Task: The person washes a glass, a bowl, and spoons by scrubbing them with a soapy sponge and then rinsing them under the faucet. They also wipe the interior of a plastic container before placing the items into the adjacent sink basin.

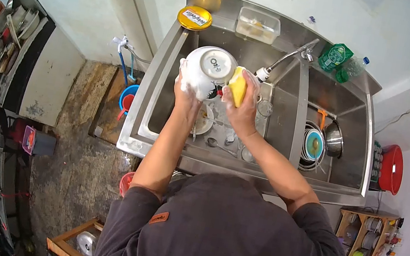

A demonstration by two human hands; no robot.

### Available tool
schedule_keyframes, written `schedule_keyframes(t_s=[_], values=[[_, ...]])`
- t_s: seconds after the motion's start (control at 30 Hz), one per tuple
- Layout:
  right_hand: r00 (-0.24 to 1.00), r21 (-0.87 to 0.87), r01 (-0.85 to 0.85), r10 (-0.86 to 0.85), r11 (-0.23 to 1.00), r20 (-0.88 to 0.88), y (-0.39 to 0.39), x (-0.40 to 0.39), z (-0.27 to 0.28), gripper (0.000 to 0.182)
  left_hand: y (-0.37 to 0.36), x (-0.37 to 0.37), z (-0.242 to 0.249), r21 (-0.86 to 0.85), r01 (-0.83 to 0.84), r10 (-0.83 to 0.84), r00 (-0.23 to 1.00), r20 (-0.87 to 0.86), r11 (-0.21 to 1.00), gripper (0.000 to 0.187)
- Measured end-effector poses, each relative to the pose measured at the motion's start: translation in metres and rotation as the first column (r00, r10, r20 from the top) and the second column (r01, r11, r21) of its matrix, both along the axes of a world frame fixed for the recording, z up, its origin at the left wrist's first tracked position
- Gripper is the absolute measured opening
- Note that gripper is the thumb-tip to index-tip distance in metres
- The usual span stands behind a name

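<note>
Right hand [244,103] holds a yellow sponge [237,87], left hand [183,87] a round white bowl [212,63] that white suds [201,94] could make slip.

At left, a blue pail [130,88] held a red dipper [128,101]; at right, a red basin [392,169] stood near a wooden rack [383,236].

Free room above right basin [331,98], stacked dishes [313,147] low inside, faucet spout [285,59] jutting close to right hand [243,107]
</note>
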State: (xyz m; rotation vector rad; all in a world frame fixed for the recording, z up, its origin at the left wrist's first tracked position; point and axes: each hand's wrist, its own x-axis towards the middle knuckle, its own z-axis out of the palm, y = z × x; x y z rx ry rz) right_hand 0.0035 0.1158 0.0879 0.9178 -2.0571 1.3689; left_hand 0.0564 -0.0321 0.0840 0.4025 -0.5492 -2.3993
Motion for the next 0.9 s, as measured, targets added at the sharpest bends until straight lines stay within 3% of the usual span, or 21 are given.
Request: schedule_keyframes(t_s=[0.07,0.1,0.13,0.17,0.2,0.27,0.3,0.33,0.47,0.57,0.67,0.7,0.73,0.77,0.8,0.87,0.9], values=[[0.995,-0.011,-0.031,0.032,0.999,0.096,0.002,-0.004,-0.001,0.056,-0.001,-0.003,-0.014,-0.014,0.030,-0.030,0.997,-0.070,0.999,0.045],[0.818,-0.157,0.023,0.071,0.987,0.571,0.004,-0.015,0.005,0.057,0.004,-0.004,-0.016,0.034,0.068,-0.063,0.992,-0.110,0.997,0.046],[0.429,-0.250,0.142,0.168,0.958,0.888,0.008,-0.028,0.010,0.059,0.009,-0.004,-0.019,0.083,0.108,-0.095,0.984,-0.150,0.991,0.046],[0.195,-0.405,0.090,0.383,0.910,0.903,0.015,-0.059,-0.025,0.063,0.016,0.002,-0.014,0.090,0.176,-0.161,0.974,-0.159,0.980,0.045],[0.194,-0.403,0.091,0.381,0.910,0.904,0.022,-0.058,-0.015,0.063,0.019,-0.002,-0.017,0.092,0.176,-0.161,0.974,-0.157,0.980,0.045],[-0.191,-0.699,-0.056,0.679,0.713,0.709,0.034,-0.056,0.004,0.063,0.024,-0.012,-0.024,0.099,0.247,-0.233,0.963,-0.135,0.964,0.041],[-0.306,-0.779,-0.029,0.737,0.626,0.603,0.038,-0.062,-0.006,0.056,0.026,-0.013,-0.028,0.120,0.301,-0.286,0.950,-0.129,0.946,0.040],[-0.316,-0.777,-0.033,0.731,0.629,0.605,0.047,-0.067,-0.014,0.056,0.026,-0.027,-0.047,0.106,0.302,-0.286,0.948,-0.142,0.947,0.041],[-0.255,-0.835,-0.137,0.795,0.533,0.550,0.058,-0.055,0.000,0.048,0.045,-0.029,-0.038,0.180,0.433,-0.428,0.901,-0.065,0.883,0.044],[-0.090,-0.797,-0.104,0.793,0.595,0.603,0.065,-0.055,0.001,0.046,0.053,-0.034,-0.040,0.139,0.440,-0.450,0.891,0.051,0.887,0.045],[-0.001,-0.758,-0.094,0.761,0.645,0.648,0.069,-0.056,-0.004,0.045,0.063,-0.038,-0.043,0.095,0.404,-0.414,0.897,0.153,0.910,0.050],[-0.001,-0.759,-0.087,0.762,0.645,0.647,0.071,-0.055,-0.004,0.045,0.070,-0.037,-0.041,-0.019,0.394,-0.375,0.887,0.270,0.919,0.055],[0.095,-0.694,-0.179,0.715,0.697,0.693,0.075,-0.053,-0.003,0.045,0.075,-0.036,-0.039,-0.134,0.394,-0.320,0.868,0.380,0.909,0.059],[0.194,-0.613,-0.260,0.662,0.746,0.724,0.077,-0.049,0.000,0.045,0.076,-0.042,-0.055,-0.388,0.387,-0.259,0.903,0.342,0.836,0.067],[0.194,-0.615,-0.255,0.662,0.746,0.723,0.077,-0.048,0.000,0.045,0.079,-0.043,-0.063,-0.388,0.391,-0.262,0.901,0.345,0.834,0.067],[0.482,-0.213,-0.390,0.395,0.896,0.782,0.072,-0.044,0.004,0.044,0.086,-0.042,-0.074,-0.450,0.376,-0.146,0.873,0.466,0.810,0.070],[0.596,0.059,-0.438,0.240,0.897,0.767,0.068,-0.037,0.020,0.043,0.083,-0.034,-0.063,-0.297,0.486,-0.373,0.853,0.364,0.822,0.074]])
